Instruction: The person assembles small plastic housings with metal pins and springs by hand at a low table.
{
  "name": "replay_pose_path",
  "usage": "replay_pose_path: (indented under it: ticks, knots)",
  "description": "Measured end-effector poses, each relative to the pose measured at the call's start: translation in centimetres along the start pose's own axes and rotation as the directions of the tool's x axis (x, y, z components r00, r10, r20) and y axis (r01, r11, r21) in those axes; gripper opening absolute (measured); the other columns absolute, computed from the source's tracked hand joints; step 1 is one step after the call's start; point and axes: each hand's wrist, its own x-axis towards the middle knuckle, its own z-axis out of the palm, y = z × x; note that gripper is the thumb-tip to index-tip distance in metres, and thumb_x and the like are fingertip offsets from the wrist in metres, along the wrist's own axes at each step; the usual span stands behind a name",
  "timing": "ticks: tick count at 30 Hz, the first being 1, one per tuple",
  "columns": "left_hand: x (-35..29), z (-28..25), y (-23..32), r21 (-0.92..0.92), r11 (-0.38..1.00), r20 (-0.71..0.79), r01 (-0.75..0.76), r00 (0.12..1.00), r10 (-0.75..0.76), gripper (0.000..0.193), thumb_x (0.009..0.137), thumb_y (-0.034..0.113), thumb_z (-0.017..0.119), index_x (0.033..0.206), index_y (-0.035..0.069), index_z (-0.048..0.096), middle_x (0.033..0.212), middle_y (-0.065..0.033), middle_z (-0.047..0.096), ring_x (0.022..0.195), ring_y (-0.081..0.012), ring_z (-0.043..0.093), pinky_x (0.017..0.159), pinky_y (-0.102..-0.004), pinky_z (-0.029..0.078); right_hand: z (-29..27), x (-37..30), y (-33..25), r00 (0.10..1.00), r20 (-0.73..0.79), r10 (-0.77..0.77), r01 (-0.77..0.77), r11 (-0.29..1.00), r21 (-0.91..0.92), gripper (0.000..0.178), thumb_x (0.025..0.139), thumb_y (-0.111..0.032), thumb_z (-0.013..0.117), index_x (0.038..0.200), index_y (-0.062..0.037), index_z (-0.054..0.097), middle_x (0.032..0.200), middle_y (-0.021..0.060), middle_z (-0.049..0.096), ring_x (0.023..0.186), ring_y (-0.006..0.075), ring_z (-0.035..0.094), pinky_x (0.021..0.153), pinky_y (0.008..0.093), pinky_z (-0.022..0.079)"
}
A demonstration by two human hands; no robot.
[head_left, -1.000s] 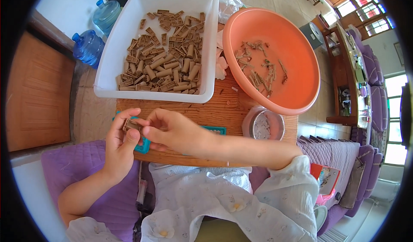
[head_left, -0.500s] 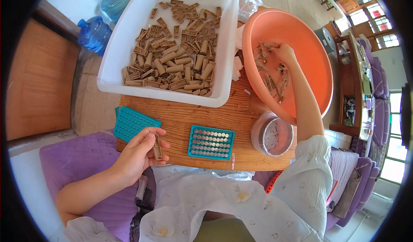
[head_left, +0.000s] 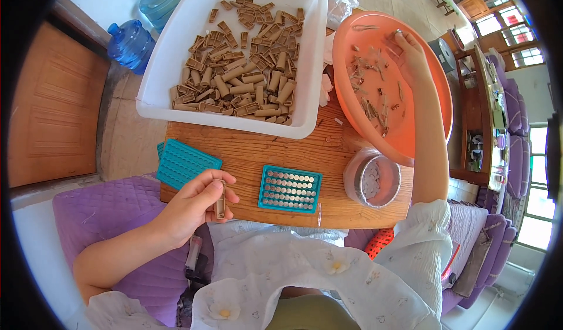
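My left hand (head_left: 190, 204) holds a small brown tube (head_left: 220, 198) upright at the near edge of the wooden table (head_left: 246, 154). My right hand (head_left: 410, 57) reaches into the orange basin (head_left: 437, 119) and its fingers pinch a small piece among the scattered bits there. A teal tray (head_left: 290, 189) filled with small round metal pieces lies between the hands. A second teal tray (head_left: 183, 163) lies just left of my left hand.
A large white tub (head_left: 176, 104) with several brown tubes fills the far side. A round clear container (head_left: 372, 180) of small grey parts stands near the orange basin. Two blue water jugs (head_left: 132, 42) stand on the floor at left. Purple cushions lie at both sides.
My right hand left my left hand, swung out to the orange basin and now reaches deeper into it. My left hand keeps the tube, lifted slightly near the table edge.
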Motion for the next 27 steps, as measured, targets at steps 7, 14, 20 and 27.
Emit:
replay_pose_path:
  ticks: [7,14,20,27]
  knots:
    - [0.2,0.5,-0.8,0.179,0.984,0.090,-0.018,0.996,0.002,0.022,0.093,0.024,0.036,0.106,0.008,0.044,0.091,-0.0035,0.055,0.072,-0.0082,0.054,0.065,-0.0220,0.043,-1.5,-3.5,-2.2,0.997,0.066,-0.039,0.074,0.249,-0.966,0.016,0.086,-0.016,0.050,0.095,-0.0030,0.052,0.095,0.0059,0.059,0.092,0.0182,0.057,0.075,0.0328,0.047]
    - [-0.2,0.5,-2.5,0.259,0.957,0.198,-0.132,0.977,0.081,0.021,0.092,0.022,0.039,0.105,0.006,0.044,0.089,-0.0036,0.054,0.071,-0.0076,0.052,0.064,-0.0219,0.043,-3.2,-5.8,-2.7,0.997,-0.047,-0.063,0.057,0.992,-0.116,0.016,0.085,-0.014,0.053,0.096,-0.0028,0.053,0.082,0.0033,0.059,0.076,0.0128,0.058,0.073,0.0248,0.046]
    - [-0.1,0.7,-2.9,0.371,0.900,0.265,-0.228,0.955,0.133,0.020,0.092,0.020,0.039,0.103,0.004,0.045,0.085,-0.0048,0.055,0.070,-0.0081,0.050,0.063,-0.0227,0.042,-6.0,-6.9,-2.4,0.989,-0.084,-0.121,-0.041,0.322,-0.946,0.016,0.086,-0.014,0.051,0.097,-0.0026,0.051,0.084,0.0032,0.056,0.080,0.0140,0.057,0.074,0.0252,0.045]
    - [-0.5,0.9,-3.4,0.432,0.864,0.288,-0.261,0.947,0.142,0.021,0.091,0.018,0.040,0.103,0.002,0.045,0.085,-0.0059,0.056,0.070,-0.0088,0.050,0.064,-0.0236,0.043,-7.1,-8.3,-3.1,0.996,-0.089,0.004,-0.087,0.235,-0.968,0.009,0.087,-0.014,0.050,0.094,-0.0077,0.051,0.085,-0.0003,0.056,0.083,0.0134,0.058,0.073,0.0254,0.047]
